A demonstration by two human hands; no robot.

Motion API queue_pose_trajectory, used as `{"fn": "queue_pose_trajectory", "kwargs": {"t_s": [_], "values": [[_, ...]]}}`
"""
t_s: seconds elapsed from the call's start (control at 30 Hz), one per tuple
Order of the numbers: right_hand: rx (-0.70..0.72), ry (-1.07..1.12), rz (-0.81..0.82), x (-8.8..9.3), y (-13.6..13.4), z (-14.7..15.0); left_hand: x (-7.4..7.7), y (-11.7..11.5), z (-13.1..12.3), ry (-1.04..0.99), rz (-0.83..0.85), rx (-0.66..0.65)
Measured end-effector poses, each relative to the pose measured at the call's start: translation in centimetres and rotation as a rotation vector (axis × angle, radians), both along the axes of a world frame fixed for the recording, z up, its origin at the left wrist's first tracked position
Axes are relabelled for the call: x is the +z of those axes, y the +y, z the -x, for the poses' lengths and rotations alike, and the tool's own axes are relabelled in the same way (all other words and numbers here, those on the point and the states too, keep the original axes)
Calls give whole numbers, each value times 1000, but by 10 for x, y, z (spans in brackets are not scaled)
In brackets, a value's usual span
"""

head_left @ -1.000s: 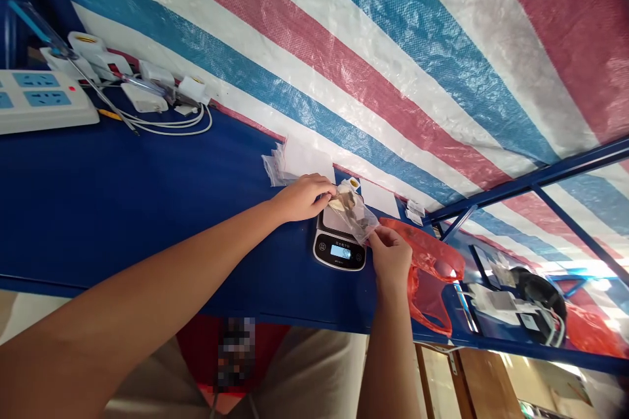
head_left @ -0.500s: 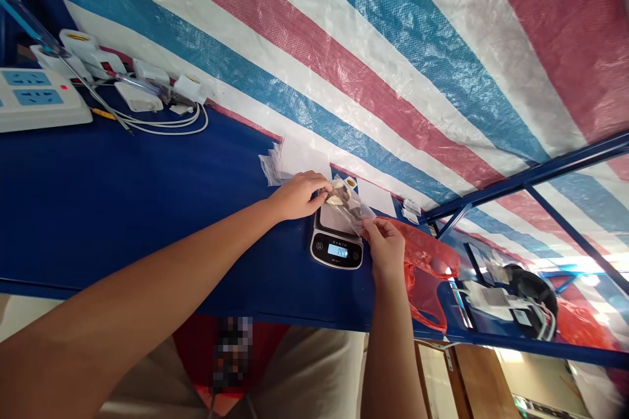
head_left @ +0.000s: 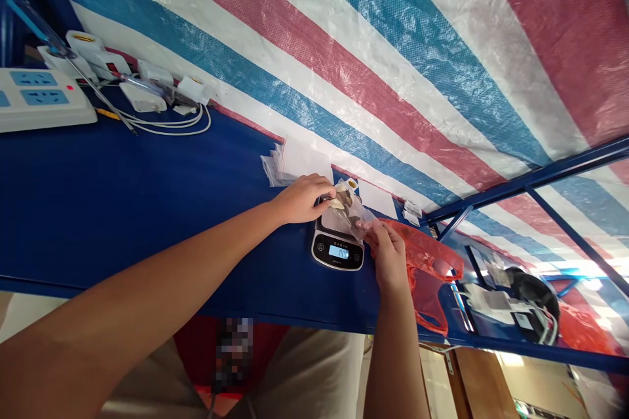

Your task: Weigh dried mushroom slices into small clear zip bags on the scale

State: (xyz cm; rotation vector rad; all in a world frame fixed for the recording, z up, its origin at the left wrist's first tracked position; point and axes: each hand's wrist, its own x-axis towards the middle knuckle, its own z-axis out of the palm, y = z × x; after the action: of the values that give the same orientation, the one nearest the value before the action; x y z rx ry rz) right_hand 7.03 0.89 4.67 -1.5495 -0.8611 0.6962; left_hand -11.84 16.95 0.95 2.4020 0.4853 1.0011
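A small clear plastic bag with brown and pale pieces inside is held over a digital kitchen scale. My left hand pinches the bag's far left end between thumb and fingers. At its near right end, my right hand grips the bag's edge. The scale's display is lit, though its digits are hard to read. Part of the weighing plate is hidden under the bag and my left hand. What the pieces are I cannot make out.
White paper and thin clear bags lie behind my left hand. A red plastic bag sits right of the scale. The power strip, chargers and cables occupy the far left. Striped sheeting hangs behind the blue table.
The bag has tilted a little, and my right hand has shifted slightly right along its edge. My left hand keeps its pinch. The whole view has moved slightly.
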Motion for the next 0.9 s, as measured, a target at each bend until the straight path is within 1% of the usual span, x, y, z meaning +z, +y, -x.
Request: {"fn": "queue_pose_trajectory", "kwargs": {"t_s": [0.07,0.17,0.33,0.47,0.63,0.77,0.9], "values": [[54,-17,16,-1,-3,-2,0,0,0,5,0,5],[75,-93,23,-1,-7,-6,-1,0,0,11,-13,4],[112,-368,64,5,-10,-6,-1,0,0,20,-35,2],[164,-526,108,7,-9,-4,-2,1,0,18,-40,12],[157,-673,84,6,-12,-7,-2,1,0,14,-54,11],[147,-717,73,8,-11,-11,-2,1,0,9,-45,8],[111,-735,96,5,-1,-12,-1,1,0,11,-48,4]]}}
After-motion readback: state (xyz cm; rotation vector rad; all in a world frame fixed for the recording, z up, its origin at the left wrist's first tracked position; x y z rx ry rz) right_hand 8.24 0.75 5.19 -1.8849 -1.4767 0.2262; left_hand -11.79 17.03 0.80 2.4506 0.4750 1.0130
